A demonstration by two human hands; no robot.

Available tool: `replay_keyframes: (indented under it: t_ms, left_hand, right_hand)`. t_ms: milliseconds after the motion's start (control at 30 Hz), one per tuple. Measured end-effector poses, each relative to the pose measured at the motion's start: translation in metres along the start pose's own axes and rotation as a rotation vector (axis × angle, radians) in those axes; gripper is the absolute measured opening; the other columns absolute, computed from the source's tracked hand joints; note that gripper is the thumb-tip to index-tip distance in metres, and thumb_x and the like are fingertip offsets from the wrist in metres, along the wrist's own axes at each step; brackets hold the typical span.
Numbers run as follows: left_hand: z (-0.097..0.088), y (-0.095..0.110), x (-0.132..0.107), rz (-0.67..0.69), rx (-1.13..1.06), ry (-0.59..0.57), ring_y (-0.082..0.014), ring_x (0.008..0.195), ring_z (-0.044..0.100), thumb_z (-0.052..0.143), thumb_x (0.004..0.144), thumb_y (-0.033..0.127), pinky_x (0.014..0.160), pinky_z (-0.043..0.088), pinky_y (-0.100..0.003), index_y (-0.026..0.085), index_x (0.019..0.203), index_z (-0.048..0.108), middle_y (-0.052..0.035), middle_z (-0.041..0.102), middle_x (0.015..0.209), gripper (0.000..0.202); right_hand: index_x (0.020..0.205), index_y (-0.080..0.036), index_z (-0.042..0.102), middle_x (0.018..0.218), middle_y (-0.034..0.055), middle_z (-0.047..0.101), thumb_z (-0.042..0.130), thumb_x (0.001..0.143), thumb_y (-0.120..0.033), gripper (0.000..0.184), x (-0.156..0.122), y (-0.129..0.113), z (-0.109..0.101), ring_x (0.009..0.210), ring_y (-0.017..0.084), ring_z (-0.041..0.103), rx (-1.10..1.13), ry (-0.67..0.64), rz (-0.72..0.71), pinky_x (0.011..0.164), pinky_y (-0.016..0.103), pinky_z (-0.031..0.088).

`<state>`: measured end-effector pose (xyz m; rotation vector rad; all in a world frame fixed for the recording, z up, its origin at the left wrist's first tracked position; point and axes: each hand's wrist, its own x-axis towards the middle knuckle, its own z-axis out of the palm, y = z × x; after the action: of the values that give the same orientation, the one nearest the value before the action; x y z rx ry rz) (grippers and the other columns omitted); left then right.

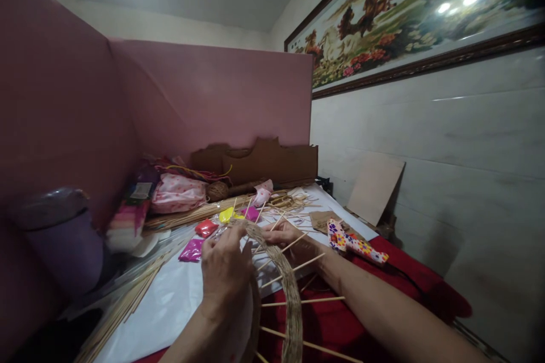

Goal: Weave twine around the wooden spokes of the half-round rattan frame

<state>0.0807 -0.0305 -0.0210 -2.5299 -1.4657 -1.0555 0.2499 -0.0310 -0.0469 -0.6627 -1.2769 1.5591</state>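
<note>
A ring of woven brown twine [290, 295] stands tilted in front of me, with thin wooden sticks [313, 261] poking through it like spokes. My left hand [227, 264] is closed around the upper left part of the ring. At the far side of the band, my right hand [289, 238] has its fingers drawn together close to the twine and a stick. The ring partly covers those fingertips, so what they pinch is hidden.
A flower-patterned glue gun [355, 244] lies right on red cloth. Beyond my hands are red [206, 228] and magenta packets [191, 250], a twine ball [217, 191] and a pink spotted bag [179, 193]. Loose sticks [131, 300] and a lidded purple bin [63, 244] stand left.
</note>
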Motion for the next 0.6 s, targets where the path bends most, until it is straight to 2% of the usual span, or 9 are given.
replay_keyframes:
  t_ms: [100, 233, 400, 500, 600]
  left_hand:
    - [0.0, -0.003, 0.0, -0.035, -0.052, 0.011, -0.0221, 0.082, 0.063, 0.056, 0.078, 0.014, 0.071, 0.038, -0.032, 0.021, 0.095, 0.059, -0.0016, 0.069, 0.088, 0.019]
    - [-0.002, -0.005, 0.0, -0.077, -0.133, 0.013, -0.0205, 0.077, 0.063, 0.058, 0.077, 0.017, 0.067, 0.039, -0.029, 0.023, 0.102, 0.055, -0.0008, 0.068, 0.089, 0.026]
    - [-0.004, -0.006, -0.001, -0.112, -0.192, 0.009, -0.0192, 0.076, 0.063, 0.057, 0.077, 0.019, 0.064, 0.039, -0.027, 0.025, 0.108, 0.052, 0.0005, 0.066, 0.088, 0.033]
    - [-0.003, -0.007, -0.001, -0.121, -0.208, 0.04, -0.0194, 0.077, 0.063, 0.057, 0.076, 0.022, 0.064, 0.04, -0.028, 0.025, 0.112, 0.05, 0.0008, 0.065, 0.086, 0.037]
    - [-0.002, -0.008, -0.001, -0.109, -0.217, 0.061, -0.0195, 0.076, 0.063, 0.058, 0.075, 0.023, 0.065, 0.041, -0.029, 0.024, 0.115, 0.05, 0.0007, 0.065, 0.086, 0.041]
  right_hand:
    - [0.096, -0.006, 0.069, 0.062, -0.0006, 0.055, 0.073, 0.07, -0.039, 0.042, 0.0, 0.0, -0.002, 0.048, 0.005, 0.04, -0.003, -0.009, -0.007, 0.046, 0.02, 0.028]
    - [0.099, -0.008, 0.068, 0.051, -0.0082, 0.038, 0.075, 0.067, -0.046, 0.05, -0.001, 0.0, -0.008, 0.041, 0.003, 0.025, 0.064, 0.011, -0.034, 0.043, 0.02, 0.023]
    - [0.098, -0.013, 0.067, 0.052, -0.0085, 0.034, 0.076, 0.064, -0.047, 0.049, -0.003, -0.004, -0.014, 0.044, 0.004, 0.026, 0.101, 0.016, -0.021, 0.046, 0.02, 0.024]
    - [0.098, -0.013, 0.067, 0.054, -0.007, 0.039, 0.078, 0.061, -0.037, 0.045, -0.004, -0.008, -0.013, 0.046, 0.005, 0.03, 0.073, 0.036, -0.03, 0.048, 0.02, 0.025]
    - [0.099, -0.011, 0.067, 0.055, -0.0056, 0.041, 0.07, 0.061, -0.022, 0.039, -0.005, -0.014, -0.012, 0.048, 0.006, 0.029, 0.074, 0.047, -0.019, 0.046, 0.019, 0.024]
